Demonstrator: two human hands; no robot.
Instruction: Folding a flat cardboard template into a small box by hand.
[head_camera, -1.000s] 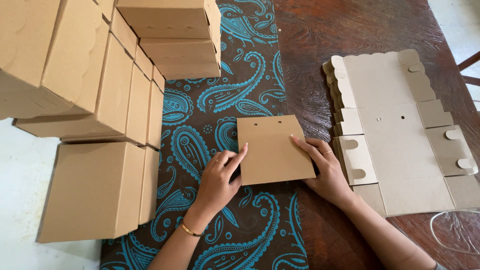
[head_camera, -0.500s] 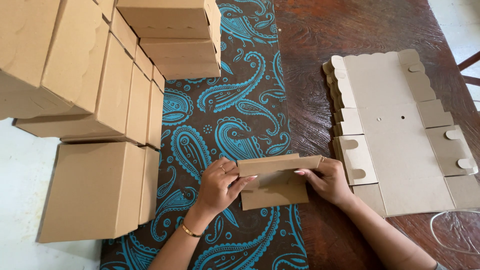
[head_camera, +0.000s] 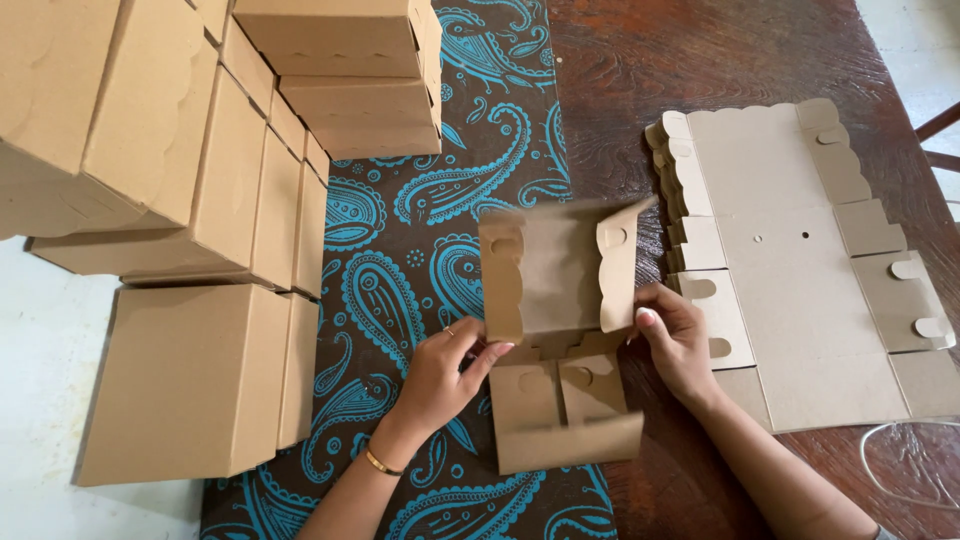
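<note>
In the head view, a person works on a die-cut cardboard box blank that is partly unfolded and lies on a paisley runner, brown with blue pattern, on a dark wooden table. The far half of the blank stands up, with two scalloped side flaps turned inward; the near half lies flat on the runner, towards the person.

The left hand pinches the lower edge of the left flap between thumb and fingers, so its grip is closed on the blank. The right hand holds the lower right edge of the blank in the same way, at the fold line.

The blank looks light and thin, stiff enough to keep a panel upright, but it probably creases easily outside the scored lines. It seems best to hold it near the folds and edges, as both hands do now.

To the right lies a stack of flat blanks. To the left and at the far side stand many finished cardboard boxes, piled closely.
</note>
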